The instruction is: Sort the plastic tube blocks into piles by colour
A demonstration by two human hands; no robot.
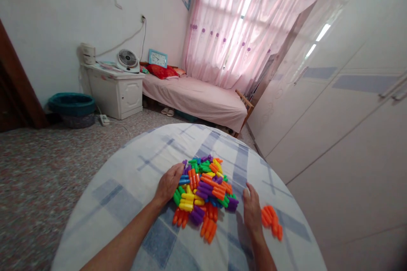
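Head view: at lower centre of the frame, a loose heap of glossy plastic finger-shaped pieces point(203, 186) in purple, orange, green, yellow and blue, piled on a round worktop point(127, 186) covered in white-and-blue patterned cloth point(98, 224). Against the heap's left edge, the bare left hand point(170, 184), curved along the outer pieces — impossible to tell whether pinching any. Just beside the heap's right edge, the bare right hand point(252, 205), turned on edge with fingers extended, gripping nothing visible and apart from the nearest purple piece point(233, 204). Farther right, past that hand, a small cluster of orange plastic pieces point(271, 222), well apart from the heap.

At left of the frame, a round teal-rimmed bin point(71, 103) near a white cabinet point(130, 97) bearing a small white fan point(127, 59). At upper centre, a pink-sheeted bed point(197, 97) — red pillow point(160, 72) and blue-framed rectangular clock point(158, 58) at its left end, sheer pink curtains point(216, 17) behind. Along the right, glossy white wardrobe doors point(349, 144).
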